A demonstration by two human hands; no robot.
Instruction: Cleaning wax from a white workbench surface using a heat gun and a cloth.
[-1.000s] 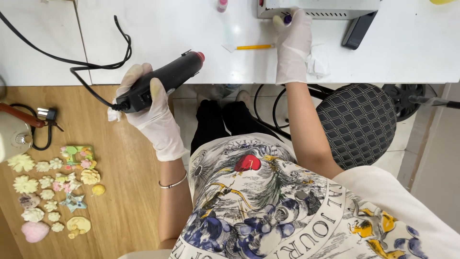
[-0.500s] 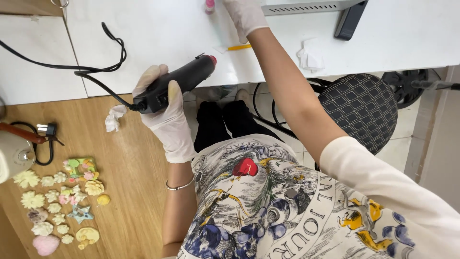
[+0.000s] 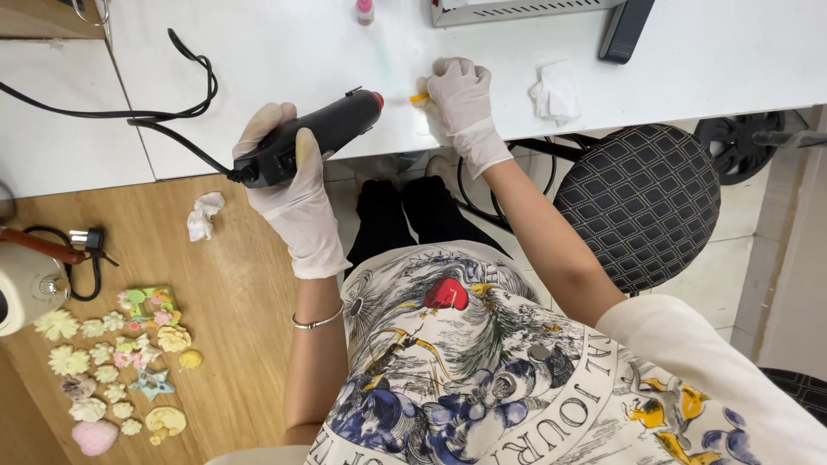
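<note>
Slim pickings for packaging here. Just one small bottle (image 3: 365, 10) at the very top edge of the white table (image 3: 258, 52), standing upright, pink body with a paler pink neck, top cut off by the frame. Well up and to the left of the gloved right hand (image 3: 461, 99). Too small to make out any label on it. Further right, a flat black slab (image 3: 626, 30) tilted against a grey metal box (image 3: 517, 9), also cropped at the top. Dark and matte all over, rectangular. Could be a screen, honestly can't tell.
</note>
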